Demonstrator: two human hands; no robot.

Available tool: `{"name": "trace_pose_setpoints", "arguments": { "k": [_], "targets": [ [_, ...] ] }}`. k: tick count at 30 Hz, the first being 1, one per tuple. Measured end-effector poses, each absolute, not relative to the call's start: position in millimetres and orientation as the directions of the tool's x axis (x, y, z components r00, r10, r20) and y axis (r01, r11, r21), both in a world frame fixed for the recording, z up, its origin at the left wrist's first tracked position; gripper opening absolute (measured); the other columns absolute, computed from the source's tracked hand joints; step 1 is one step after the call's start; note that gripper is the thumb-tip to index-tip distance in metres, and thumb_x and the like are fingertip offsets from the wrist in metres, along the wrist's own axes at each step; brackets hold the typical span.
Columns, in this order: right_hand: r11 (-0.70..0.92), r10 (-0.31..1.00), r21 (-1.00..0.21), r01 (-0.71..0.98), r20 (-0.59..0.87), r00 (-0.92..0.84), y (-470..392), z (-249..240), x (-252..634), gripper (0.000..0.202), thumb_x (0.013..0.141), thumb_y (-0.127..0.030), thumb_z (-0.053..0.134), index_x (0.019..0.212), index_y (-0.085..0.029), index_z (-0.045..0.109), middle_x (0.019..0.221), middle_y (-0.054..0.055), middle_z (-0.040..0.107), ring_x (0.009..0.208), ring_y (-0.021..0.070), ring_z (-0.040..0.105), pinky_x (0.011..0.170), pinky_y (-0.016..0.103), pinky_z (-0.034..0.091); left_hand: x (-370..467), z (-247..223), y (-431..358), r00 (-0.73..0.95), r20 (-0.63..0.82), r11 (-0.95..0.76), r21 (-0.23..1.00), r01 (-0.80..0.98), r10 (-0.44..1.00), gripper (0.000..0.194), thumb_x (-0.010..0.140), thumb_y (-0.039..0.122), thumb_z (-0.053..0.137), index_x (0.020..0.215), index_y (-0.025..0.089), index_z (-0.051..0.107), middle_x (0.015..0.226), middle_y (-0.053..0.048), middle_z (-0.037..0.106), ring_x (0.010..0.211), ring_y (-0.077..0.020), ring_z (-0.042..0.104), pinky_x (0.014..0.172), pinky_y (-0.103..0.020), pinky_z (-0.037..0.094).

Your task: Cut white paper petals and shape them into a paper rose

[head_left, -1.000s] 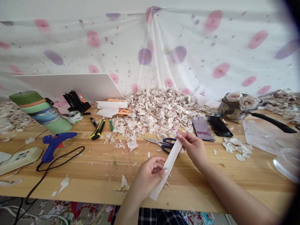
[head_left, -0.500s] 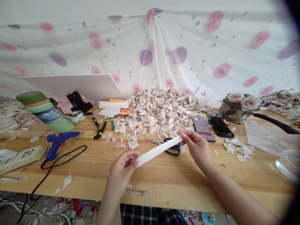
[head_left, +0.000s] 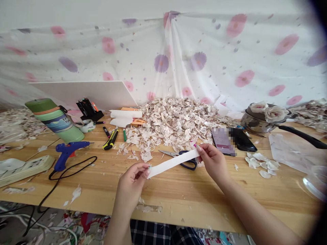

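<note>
A white paper strip [head_left: 173, 163] is stretched at a slant above the table, its right end higher in the picture. My left hand [head_left: 134, 178] pinches the lower left end between thumb and fingers. At the other end, my right hand [head_left: 211, 160] pinches the strip the same way. Behind the strip lie scissors [head_left: 189, 165] with dark handles, partly covered by it. A large heap of dried, whitish petal-like flakes [head_left: 173, 119] spreads beyond the scissors.
On the left are a blue glue gun [head_left: 67, 153] with its cord, a power strip [head_left: 30, 170], a green bottle [head_left: 55, 120] and a yellow-black utility knife [head_left: 111, 139]. To the right are a phone [head_left: 224, 142], a steel pot [head_left: 255, 119] holding flowers, and loose petals [head_left: 264, 163].
The view has shifted slightly, moving the table items a little to the right in the picture. Both hands keep their pinch on the strip, which is a bit less steeply slanted.
</note>
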State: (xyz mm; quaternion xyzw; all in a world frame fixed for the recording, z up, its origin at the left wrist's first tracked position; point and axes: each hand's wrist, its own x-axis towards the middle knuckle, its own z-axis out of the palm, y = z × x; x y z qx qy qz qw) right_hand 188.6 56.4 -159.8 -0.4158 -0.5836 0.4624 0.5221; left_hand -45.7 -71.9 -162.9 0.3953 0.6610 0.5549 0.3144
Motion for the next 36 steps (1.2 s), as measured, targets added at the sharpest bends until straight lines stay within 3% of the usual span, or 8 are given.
{"name": "trace_pose_setpoints", "arguments": {
  "k": [6, 10, 13, 18, 26, 31, 33, 36],
  "targets": [
    [0.199, 0.979, -0.980, -0.012, 0.200, -0.037, 57, -153, 196, 0.041, 0.069, -0.057, 0.075, 0.074, -0.018, 0.064, 0.049, -0.004, 0.054, 0.044, 0.0093, 0.043, 0.041, 0.021, 0.031, -61, -155, -96, -0.363, -0.092, 0.200, 0.941, 0.272, 0.927, 0.035, 0.072, 0.046, 0.065, 0.093, 0.019, 0.065, 0.078, -0.004, 0.068, 0.075, -0.0209, 0.063, 0.070, -0.030, 0.048],
    [0.201, 0.976, -0.977, -0.077, 0.193, 0.097, 58, -143, 202, 0.044, 0.067, -0.060, 0.075, 0.075, -0.019, 0.061, 0.050, -0.006, 0.051, 0.044, 0.0077, 0.040, 0.040, 0.019, 0.029, -79, -158, -122, -0.500, -0.113, 0.395, 0.768, 0.505, 0.859, 0.047, 0.075, 0.052, 0.057, 0.110, 0.021, 0.061, 0.086, -0.004, 0.067, 0.073, -0.0225, 0.062, 0.068, -0.033, 0.045],
    [0.171, 0.978, -0.969, -0.179, 0.146, 0.147, 58, -138, 204, 0.045, 0.062, -0.059, 0.078, 0.074, -0.020, 0.060, 0.051, -0.007, 0.049, 0.043, 0.0058, 0.038, 0.039, 0.016, 0.028, -78, -164, -138, -0.447, -0.176, 0.446, 0.645, 0.620, 0.877, 0.053, 0.078, 0.045, 0.056, 0.125, 0.021, 0.050, 0.082, -0.001, 0.063, 0.070, -0.0215, 0.060, 0.067, -0.032, 0.043],
    [0.100, 0.990, -0.935, -0.339, 0.060, 0.126, 60, -139, 203, 0.043, 0.057, -0.053, 0.085, 0.072, -0.020, 0.061, 0.050, -0.007, 0.050, 0.044, 0.0041, 0.036, 0.038, 0.013, 0.028, -53, -162, -127, -0.334, -0.239, 0.411, 0.528, 0.743, 0.912, 0.009, 0.086, 0.023, 0.046, 0.094, 0.021, 0.051, 0.079, -0.002, 0.060, 0.076, -0.0202, 0.060, 0.071, -0.030, 0.040],
    [0.091, 0.993, -0.932, -0.351, 0.061, 0.097, 57, -138, 201, 0.042, 0.060, -0.052, 0.084, 0.070, -0.018, 0.061, 0.049, -0.007, 0.051, 0.042, 0.0034, 0.035, 0.038, 0.013, 0.027, -38, -145, -62, -0.149, -0.159, 0.199, 0.378, 0.904, 0.976, 0.019, 0.087, 0.010, 0.040, 0.078, 0.019, 0.053, 0.084, -0.007, 0.065, 0.078, -0.0221, 0.060, 0.067, -0.030, 0.036],
    [0.123, 0.991, -0.937, -0.327, 0.096, 0.098, 56, -141, 200, 0.041, 0.064, -0.054, 0.081, 0.072, -0.018, 0.062, 0.051, -0.006, 0.052, 0.045, 0.0047, 0.038, 0.042, 0.015, 0.030, -45, -142, -11, -0.090, -0.025, 0.092, 0.432, 0.897, 0.996, 0.018, 0.082, 0.009, 0.047, 0.082, 0.017, 0.064, 0.086, -0.012, 0.069, 0.083, -0.0282, 0.064, 0.073, -0.035, 0.042],
    [0.129, 0.990, -0.937, -0.324, 0.103, 0.097, 57, -143, 200, 0.041, 0.065, -0.055, 0.080, 0.074, -0.019, 0.062, 0.053, -0.006, 0.053, 0.046, 0.0052, 0.039, 0.043, 0.015, 0.032, -51, -137, 7, -0.150, 0.063, 0.100, 0.493, 0.864, 0.987, 0.030, 0.082, 0.008, 0.047, 0.105, 0.014, 0.063, 0.103, -0.016, 0.069, 0.098, -0.0305, 0.063, 0.084, -0.039, 0.043],
    [0.142, 0.989, -0.940, -0.312, 0.120, 0.091, 57, -143, 200, 0.041, 0.066, -0.056, 0.079, 0.073, -0.019, 0.062, 0.052, -0.006, 0.053, 0.046, 0.0057, 0.040, 0.043, 0.016, 0.032, -60, -125, 19, -0.241, 0.150, 0.101, 0.615, 0.782, 0.959, 0.050, 0.083, 0.011, 0.046, 0.134, 0.012, 0.046, 0.120, -0.018, 0.064, 0.109, -0.0268, 0.062, 0.091, -0.037, 0.045]
  ]
}}
